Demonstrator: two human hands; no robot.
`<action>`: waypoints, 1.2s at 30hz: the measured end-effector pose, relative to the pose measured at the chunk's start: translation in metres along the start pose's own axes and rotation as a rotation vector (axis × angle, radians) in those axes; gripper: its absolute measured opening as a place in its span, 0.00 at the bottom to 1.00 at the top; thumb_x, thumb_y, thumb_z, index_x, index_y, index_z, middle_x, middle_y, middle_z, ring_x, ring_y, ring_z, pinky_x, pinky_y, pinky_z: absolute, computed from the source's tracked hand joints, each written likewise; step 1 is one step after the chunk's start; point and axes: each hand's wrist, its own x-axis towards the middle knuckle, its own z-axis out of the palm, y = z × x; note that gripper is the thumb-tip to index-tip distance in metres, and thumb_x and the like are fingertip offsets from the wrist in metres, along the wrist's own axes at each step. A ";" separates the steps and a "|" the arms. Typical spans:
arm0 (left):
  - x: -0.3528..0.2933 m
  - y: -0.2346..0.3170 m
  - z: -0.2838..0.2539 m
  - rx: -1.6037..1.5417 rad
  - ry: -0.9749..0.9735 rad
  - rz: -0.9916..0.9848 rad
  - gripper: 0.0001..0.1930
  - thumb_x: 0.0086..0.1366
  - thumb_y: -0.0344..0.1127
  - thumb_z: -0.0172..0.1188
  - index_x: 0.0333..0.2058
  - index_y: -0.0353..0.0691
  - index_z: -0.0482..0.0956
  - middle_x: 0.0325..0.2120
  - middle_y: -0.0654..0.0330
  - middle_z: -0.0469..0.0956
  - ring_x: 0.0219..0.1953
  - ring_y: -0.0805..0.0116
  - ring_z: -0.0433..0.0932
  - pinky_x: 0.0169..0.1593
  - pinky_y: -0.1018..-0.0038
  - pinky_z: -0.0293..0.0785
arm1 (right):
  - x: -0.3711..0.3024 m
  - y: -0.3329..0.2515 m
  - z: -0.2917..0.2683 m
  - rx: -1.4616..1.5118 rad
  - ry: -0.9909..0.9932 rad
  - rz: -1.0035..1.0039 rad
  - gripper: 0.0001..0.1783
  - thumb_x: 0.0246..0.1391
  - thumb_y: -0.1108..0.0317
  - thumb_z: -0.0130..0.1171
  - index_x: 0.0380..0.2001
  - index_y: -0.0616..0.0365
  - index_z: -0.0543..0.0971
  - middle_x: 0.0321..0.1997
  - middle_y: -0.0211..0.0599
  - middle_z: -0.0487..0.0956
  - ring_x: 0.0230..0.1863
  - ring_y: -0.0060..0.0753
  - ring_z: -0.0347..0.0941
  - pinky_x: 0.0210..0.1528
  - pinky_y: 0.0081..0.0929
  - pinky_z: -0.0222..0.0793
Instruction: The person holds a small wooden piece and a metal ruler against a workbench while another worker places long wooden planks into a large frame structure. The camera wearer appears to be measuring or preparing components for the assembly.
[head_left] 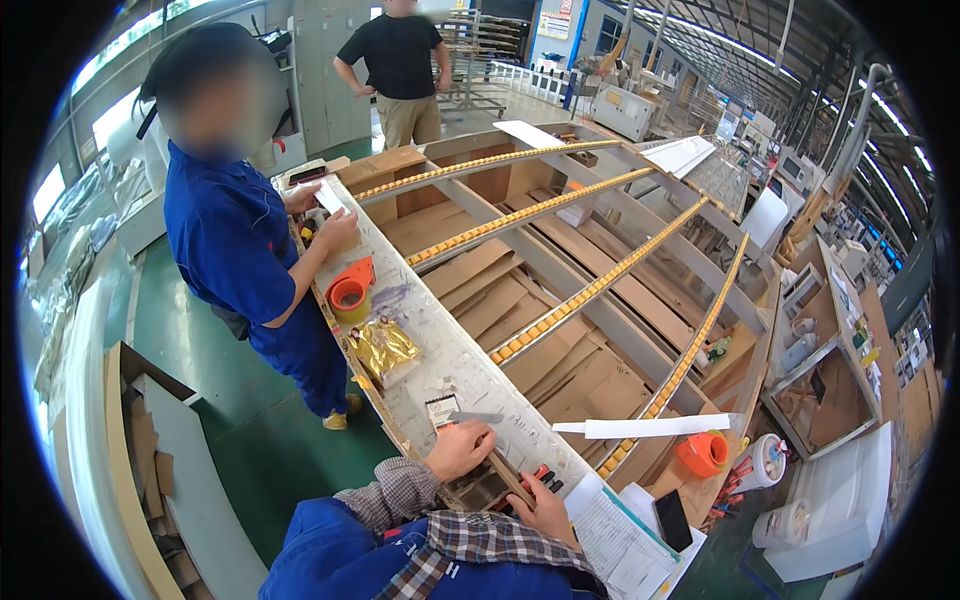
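Standing at upper left, a co-worker (pixel 225 235) in blue handles a white piece (pixel 328 197). Left of centre lies a gold foil packet (pixel 385 348). At lower centre, your left hand (pixel 460 450) curls beside a grey flat strip (pixel 478 417); your right hand (pixel 545 512) meets a brown box-like piece (pixel 508 477) near red-and-black handles (pixel 545 479). Neither grip can be told.

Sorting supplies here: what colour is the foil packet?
The foil packet is gold, clearest in head view.
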 end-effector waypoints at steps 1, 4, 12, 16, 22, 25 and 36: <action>0.001 -0.001 0.001 0.023 -0.009 0.002 0.11 0.61 0.38 0.53 0.31 0.36 0.78 0.27 0.51 0.76 0.29 0.52 0.76 0.33 0.65 0.73 | -0.001 -0.001 0.000 -0.020 0.020 0.030 0.26 0.51 0.56 0.60 0.52 0.55 0.70 0.39 0.43 0.79 0.40 0.46 0.76 0.38 0.34 0.71; 0.000 -0.006 0.004 0.028 -0.017 -0.025 0.12 0.62 0.40 0.53 0.35 0.37 0.78 0.28 0.52 0.77 0.29 0.53 0.77 0.34 0.65 0.73 | -0.003 -0.005 0.000 -0.056 0.080 0.127 0.26 0.51 0.53 0.58 0.50 0.55 0.72 0.39 0.44 0.79 0.41 0.47 0.76 0.40 0.35 0.70; 0.002 0.007 -0.004 -0.026 -0.009 -0.084 0.17 0.63 0.45 0.54 0.44 0.39 0.74 0.33 0.52 0.78 0.31 0.55 0.79 0.35 0.66 0.75 | -0.004 -0.011 -0.004 0.016 0.141 0.229 0.25 0.53 0.51 0.55 0.47 0.57 0.74 0.40 0.48 0.79 0.43 0.50 0.75 0.43 0.36 0.70; 0.000 0.004 -0.001 -0.005 0.035 -0.065 0.17 0.62 0.46 0.54 0.42 0.39 0.75 0.34 0.50 0.78 0.31 0.53 0.78 0.36 0.66 0.75 | -0.004 -0.006 -0.004 0.020 0.215 0.176 0.24 0.53 0.53 0.56 0.47 0.59 0.74 0.42 0.50 0.78 0.44 0.48 0.75 0.44 0.34 0.70; 0.001 -0.004 0.006 0.081 0.002 -0.072 0.15 0.60 0.44 0.56 0.35 0.37 0.76 0.31 0.52 0.78 0.31 0.52 0.78 0.33 0.63 0.74 | -0.005 0.005 0.002 -0.032 0.135 0.116 0.27 0.51 0.51 0.59 0.48 0.58 0.73 0.44 0.48 0.77 0.44 0.47 0.75 0.44 0.34 0.70; 0.001 -0.005 0.006 0.075 0.030 -0.044 0.14 0.59 0.44 0.56 0.32 0.37 0.75 0.29 0.52 0.77 0.29 0.52 0.77 0.32 0.63 0.73 | -0.004 -0.005 -0.003 -0.092 0.077 0.101 0.29 0.49 0.51 0.61 0.48 0.60 0.74 0.43 0.49 0.78 0.43 0.45 0.76 0.42 0.32 0.71; 0.002 -0.005 0.005 0.124 -0.005 -0.055 0.14 0.59 0.44 0.56 0.26 0.37 0.73 0.24 0.53 0.76 0.27 0.51 0.77 0.30 0.61 0.72 | -0.003 0.010 0.002 -0.165 -0.007 0.064 0.38 0.44 0.42 0.62 0.51 0.57 0.70 0.47 0.47 0.76 0.47 0.47 0.73 0.45 0.36 0.70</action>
